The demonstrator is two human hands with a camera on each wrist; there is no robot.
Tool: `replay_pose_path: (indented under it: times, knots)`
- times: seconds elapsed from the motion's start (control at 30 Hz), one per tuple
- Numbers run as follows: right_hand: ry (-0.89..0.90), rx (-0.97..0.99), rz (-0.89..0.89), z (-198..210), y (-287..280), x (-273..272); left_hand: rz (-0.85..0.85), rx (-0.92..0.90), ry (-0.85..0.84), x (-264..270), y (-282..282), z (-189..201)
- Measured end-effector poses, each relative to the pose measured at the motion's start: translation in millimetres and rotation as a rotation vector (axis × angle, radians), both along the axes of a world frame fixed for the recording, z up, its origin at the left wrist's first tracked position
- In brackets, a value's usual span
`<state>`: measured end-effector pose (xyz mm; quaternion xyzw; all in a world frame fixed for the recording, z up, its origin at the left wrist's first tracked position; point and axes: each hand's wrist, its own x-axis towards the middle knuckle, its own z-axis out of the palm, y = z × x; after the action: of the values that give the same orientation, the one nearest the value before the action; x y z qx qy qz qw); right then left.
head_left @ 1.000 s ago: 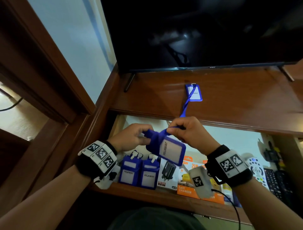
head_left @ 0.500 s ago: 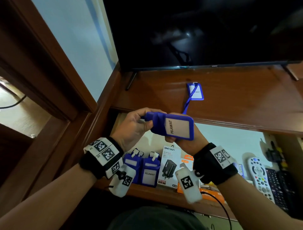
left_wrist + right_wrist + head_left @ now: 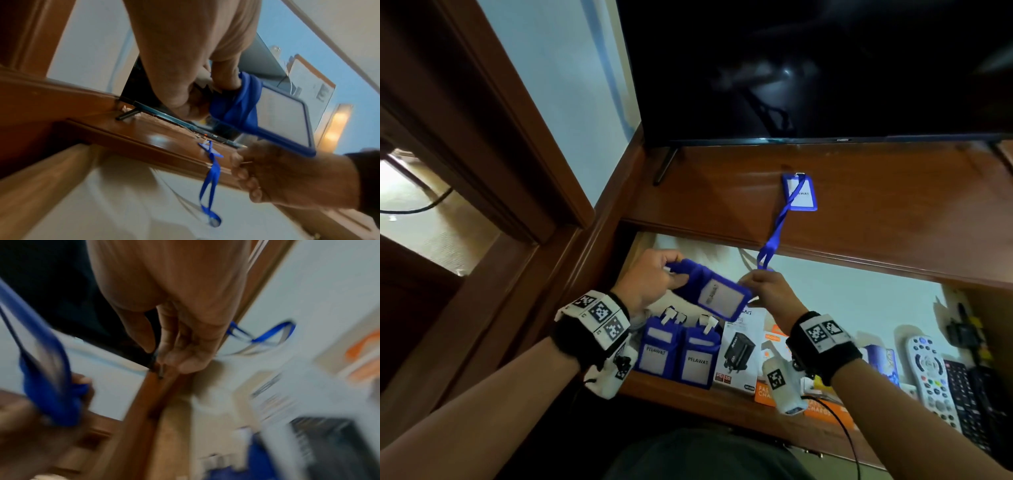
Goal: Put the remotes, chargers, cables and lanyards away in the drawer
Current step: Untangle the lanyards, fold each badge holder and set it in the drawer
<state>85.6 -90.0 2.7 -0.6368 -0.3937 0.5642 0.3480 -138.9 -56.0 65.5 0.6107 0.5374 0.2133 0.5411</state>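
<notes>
My left hand [image 3: 654, 274] grips a blue badge holder [image 3: 719, 296] by the end where its lanyard strap is wound round it; the left wrist view shows the same hold [image 3: 283, 116]. My right hand [image 3: 767, 287] is off that holder, fingers relaxed, just below a hanging strap loop [image 3: 765, 262]. That loop belongs to a second blue lanyard whose badge [image 3: 800, 193] lies on the wooden shelf [image 3: 893, 212] under the TV. In the blurred right wrist view the strap [image 3: 267, 335] hangs beside the fingers [image 3: 174, 340], apart from them. Below both hands the drawer [image 3: 705, 401] stands open.
In the drawer stand two blue badge holders [image 3: 678, 353], a charger box [image 3: 739, 353], an orange charger box [image 3: 767, 394], a white remote [image 3: 928, 373] and black remotes [image 3: 969, 404]. The TV [image 3: 825, 68] fills the back; a wooden frame borders the left.
The right hand has let go of the wrapped badge holder and moved right, under the hanging strap loop. The left hand has lowered the holder slightly toward the drawer.
</notes>
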Motion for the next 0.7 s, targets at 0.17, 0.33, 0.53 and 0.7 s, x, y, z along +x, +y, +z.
replay_pose_path:
  times: [0.17,0.33,0.53,0.7]
  knots:
    - [-0.529,-0.112,0.237,-49,4,11,-0.230,0.130,0.508,-16,4,-22]
    - [-0.670,-0.248,0.451,-62,-2,2,-0.490,0.165,0.842,-18,-1,-41]
    - [-0.764,-0.251,0.521,-61,-10,-4,-0.712,0.131,1.008,-9,-6,-64]
    - [-0.775,-0.213,0.531,-57,-16,-4,-0.790,0.119,1.086,-6,-4,-80]
